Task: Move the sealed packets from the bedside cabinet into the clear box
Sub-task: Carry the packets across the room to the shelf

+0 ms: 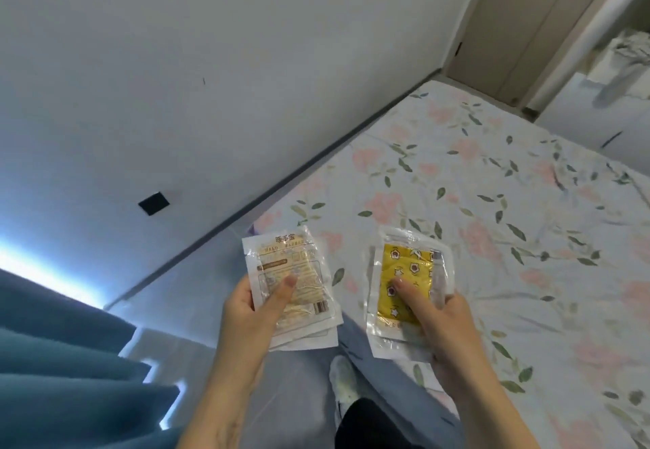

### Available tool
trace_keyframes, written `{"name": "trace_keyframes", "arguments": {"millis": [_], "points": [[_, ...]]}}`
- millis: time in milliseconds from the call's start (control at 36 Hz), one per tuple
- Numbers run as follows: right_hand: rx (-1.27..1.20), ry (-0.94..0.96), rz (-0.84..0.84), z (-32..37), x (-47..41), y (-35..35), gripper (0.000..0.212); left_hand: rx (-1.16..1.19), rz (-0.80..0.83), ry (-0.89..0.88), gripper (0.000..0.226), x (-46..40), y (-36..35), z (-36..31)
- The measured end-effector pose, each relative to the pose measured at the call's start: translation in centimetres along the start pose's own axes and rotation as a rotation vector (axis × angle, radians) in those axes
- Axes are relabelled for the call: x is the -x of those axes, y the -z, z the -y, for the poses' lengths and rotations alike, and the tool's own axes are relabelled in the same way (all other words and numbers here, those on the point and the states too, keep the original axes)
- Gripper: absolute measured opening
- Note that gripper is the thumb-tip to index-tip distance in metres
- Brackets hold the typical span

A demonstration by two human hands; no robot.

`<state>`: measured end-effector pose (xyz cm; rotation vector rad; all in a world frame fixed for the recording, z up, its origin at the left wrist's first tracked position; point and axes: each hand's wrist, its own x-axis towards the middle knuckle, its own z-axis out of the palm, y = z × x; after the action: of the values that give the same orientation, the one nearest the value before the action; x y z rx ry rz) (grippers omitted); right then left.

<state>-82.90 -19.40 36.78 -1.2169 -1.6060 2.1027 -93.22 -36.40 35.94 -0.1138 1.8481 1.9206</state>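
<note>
- Far left: blue curtain (67,353) w/ bright light strip behind it; grey wall (211,62) above w/ a small black square plate (154,203)
- Left hand (246,322): fingers curled round a stack of sealed packets (293,287), thumb pressed flat on the top one; top packet is white/printed, barcode at its lower right corner; edges of at least 2 more show fanned under it, exact count can't tell
- Between the hands: bare grey-blue sheet, a socked foot (343,382) and dark trouser leg at bottom centre
- Right hand (443,325): thumb on top, fingers wrapped underneath, gripping a 2nd stack, the yellow star-print packets (404,287) in clear wrap; looks like more than 1 layer, can't tell how many
- Both stacks held up in the air, apart from each other, not touching the floral bedsheet (492,202) to the right
- Far right/top: door (520,23) and a white frame edge, rumpled fabric beyond
- Progress, my read: pick-up half seems done for these packets, since they're in hand, off any cabinet; drop-off half not done
- Containers: clear box not in view, bedside cabinet not in view either, so contents of both unknown; can't say if more packets are left there
- Left to do: carry both stacks to the box, put them in, check cabinet for leftovers
</note>
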Motion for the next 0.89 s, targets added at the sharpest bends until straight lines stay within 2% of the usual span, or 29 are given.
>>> {"name": "trace_keyframes", "arguments": {"millis": [167, 389, 528, 583, 722, 889], "points": [[-0.024, -0.003, 0.04, 3.0, -6.9, -6.5, 0.015, 0.025, -0.069, -0.003, 0.031, -8.1, 2.8, -3.2], [-0.041, 0.044, 0.113, 9.3, -15.9, -15.7, 0.012, 0.0, -0.076, -0.066, 0.03, -19.2, 5.3, -11.0], [0.013, 0.065, 0.124, 12.2, -20.1, -21.3, 0.008, 0.02, -0.1, -0.122, 0.017, -25.4, 7.2, -15.1], [0.021, 0.056, 0.124, 13.0, -21.8, -23.5, 0.008, 0.017, -0.106, -0.127, 0.02, -27.8, 8.1, -16.3], [-0.008, 0.077, 0.119, 14.9, -25.6, -28.8, 0.009, -0.021, -0.057, -0.138, 0.024, -34.0, 10.1, -19.1], [-0.05, 0.119, 0.05, 16.8, -30.0, -34.9, 0.01, -0.046, 0.026, -0.157, 0.015, -42.1, 13.1, -22.7]]}}
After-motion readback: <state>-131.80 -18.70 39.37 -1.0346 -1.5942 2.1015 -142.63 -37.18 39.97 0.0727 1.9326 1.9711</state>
